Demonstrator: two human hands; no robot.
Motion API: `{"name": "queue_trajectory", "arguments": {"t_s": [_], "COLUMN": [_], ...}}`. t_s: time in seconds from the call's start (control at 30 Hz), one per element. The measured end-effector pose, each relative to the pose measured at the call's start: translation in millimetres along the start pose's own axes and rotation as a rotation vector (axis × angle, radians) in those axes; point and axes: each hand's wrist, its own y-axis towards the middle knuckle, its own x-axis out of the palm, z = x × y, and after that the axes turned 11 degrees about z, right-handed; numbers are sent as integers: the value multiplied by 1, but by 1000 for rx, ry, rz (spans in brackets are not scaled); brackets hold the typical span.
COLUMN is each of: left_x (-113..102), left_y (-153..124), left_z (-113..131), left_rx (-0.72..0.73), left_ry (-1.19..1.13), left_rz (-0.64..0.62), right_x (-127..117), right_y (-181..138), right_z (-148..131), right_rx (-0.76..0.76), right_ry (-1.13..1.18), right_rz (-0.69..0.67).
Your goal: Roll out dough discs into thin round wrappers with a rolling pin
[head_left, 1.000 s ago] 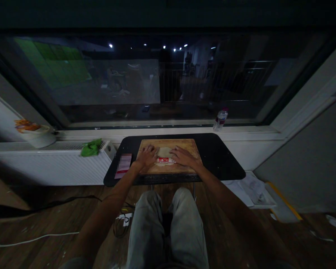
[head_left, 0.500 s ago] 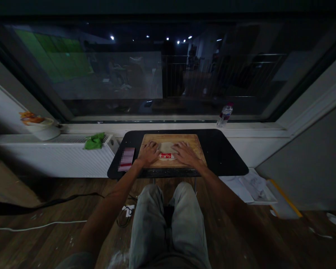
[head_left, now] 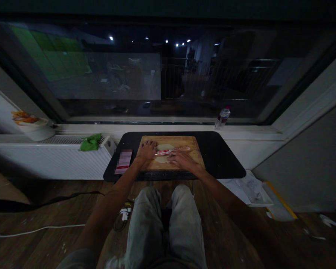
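Observation:
A rolling pin [head_left: 164, 152] with a red-and-white label lies across a flattened round of pale dough [head_left: 161, 159] on a wooden board [head_left: 193, 140]. The pin sits at a slight slant, its right part farther from me. At the pin's left end is my left hand [head_left: 148, 150], closed over it with the fingers reaching forward on the board. My right hand [head_left: 182, 160] is closed on the pin right of the label, and the pin's right end shows beyond it. Both palms hide parts of the pin and dough.
The board rests on a small black table [head_left: 224, 157]. A phone-like item [head_left: 123, 161] with a blurred face lies at its left. On the sill stands a water bottle [head_left: 222, 117]. A green cloth [head_left: 91, 142] is on the radiator [head_left: 72, 157]. Cables [head_left: 123, 220] lie on the floor.
The rolling pin has turned from nearly level to slanted and moved slightly forward over the dough. My right hand has shifted nearer to me, baring the pin's right end.

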Motion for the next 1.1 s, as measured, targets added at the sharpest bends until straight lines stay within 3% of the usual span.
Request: {"name": "queue_trajectory", "arguments": {"t_s": [0.33, 0.67, 0.9, 1.1], "left_x": [-5, -11, -21, -19], "left_y": [-1, -1, 0, -6], "left_z": [3, 8, 12, 14], "left_rx": [30, -29, -14, 37], "left_ry": [11, -15, 25, 5], "left_rz": [-48, -54, -108, -93], "right_x": [16, 1, 9, -10], "right_y": [2, -8, -7, -6], "right_z": [-6, 0, -1, -5], "right_rx": [-109, -57, -167, -124], "right_ry": [-173, -178, -353, -236], "right_rz": [-13, -28, -67, -50]}}
